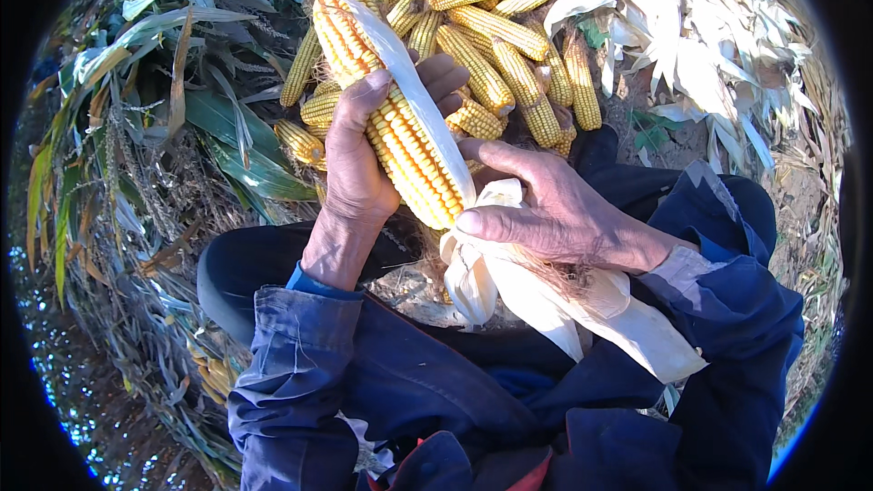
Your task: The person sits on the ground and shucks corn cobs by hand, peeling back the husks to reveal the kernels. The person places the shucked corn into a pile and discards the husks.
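Note:
A large yellow ear of corn slants across the middle, its tip up and to the left. My left hand is wrapped around it, thumb across the kernels and fingers behind. One pale strip of husk still lies along its right side. At the base, my right hand grips the peeled-back husk leaves, which hang down to the right with brown silk among them. Beyond my hands, husked ears of corn lie in a pile on the ground.
Dry stalks and green leaves are heaped on the left. Loose pale husks cover the ground at the upper right. My bent legs in dark trousers frame the space below the pile. A few more ears lie at the lower left.

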Demonstrator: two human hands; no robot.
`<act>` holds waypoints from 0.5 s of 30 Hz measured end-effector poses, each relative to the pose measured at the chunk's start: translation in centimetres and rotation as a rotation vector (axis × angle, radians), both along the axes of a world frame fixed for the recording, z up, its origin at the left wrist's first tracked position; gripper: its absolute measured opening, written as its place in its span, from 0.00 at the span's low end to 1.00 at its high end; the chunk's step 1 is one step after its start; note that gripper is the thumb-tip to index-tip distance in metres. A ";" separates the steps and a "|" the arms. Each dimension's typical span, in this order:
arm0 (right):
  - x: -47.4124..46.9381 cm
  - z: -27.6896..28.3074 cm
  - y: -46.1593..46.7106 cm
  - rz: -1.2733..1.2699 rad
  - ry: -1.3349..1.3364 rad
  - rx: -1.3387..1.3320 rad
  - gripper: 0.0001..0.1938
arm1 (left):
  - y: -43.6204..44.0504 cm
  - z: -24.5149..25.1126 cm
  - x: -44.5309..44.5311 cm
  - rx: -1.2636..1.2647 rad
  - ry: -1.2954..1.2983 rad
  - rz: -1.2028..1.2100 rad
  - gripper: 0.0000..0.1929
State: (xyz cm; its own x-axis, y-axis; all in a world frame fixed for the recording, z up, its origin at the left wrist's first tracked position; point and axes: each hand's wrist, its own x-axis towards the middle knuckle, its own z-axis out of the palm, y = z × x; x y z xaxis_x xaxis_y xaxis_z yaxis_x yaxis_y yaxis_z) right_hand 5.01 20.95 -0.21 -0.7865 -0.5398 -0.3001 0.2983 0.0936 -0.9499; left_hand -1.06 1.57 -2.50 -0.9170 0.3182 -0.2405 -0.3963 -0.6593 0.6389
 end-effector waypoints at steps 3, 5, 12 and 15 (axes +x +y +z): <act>0.6 -0.5 -0.6 -0.085 -0.113 0.077 0.22 | 0.3 0.7 0.2 -0.247 0.180 -0.084 0.29; 1.0 -0.8 -0.8 -0.087 -0.045 0.105 0.20 | 0.3 1.2 0.2 -0.334 0.195 -0.140 0.30; 1.4 -0.7 -0.6 -0.026 0.149 0.275 0.13 | -0.2 1.6 0.3 -0.273 0.208 -0.201 0.29; 1.5 -0.6 -0.6 -0.106 0.302 0.233 0.10 | -0.6 1.3 0.0 -0.282 0.200 -0.228 0.37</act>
State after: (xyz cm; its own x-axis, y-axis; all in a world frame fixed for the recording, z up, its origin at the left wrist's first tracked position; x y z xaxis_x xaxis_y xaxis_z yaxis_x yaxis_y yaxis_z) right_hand 6.54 20.34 -0.79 -0.9058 -0.3957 -0.1515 0.0283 0.3004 -0.9534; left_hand -1.03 1.01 -1.23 -0.8681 0.4658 -0.1715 -0.3617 -0.3571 0.8612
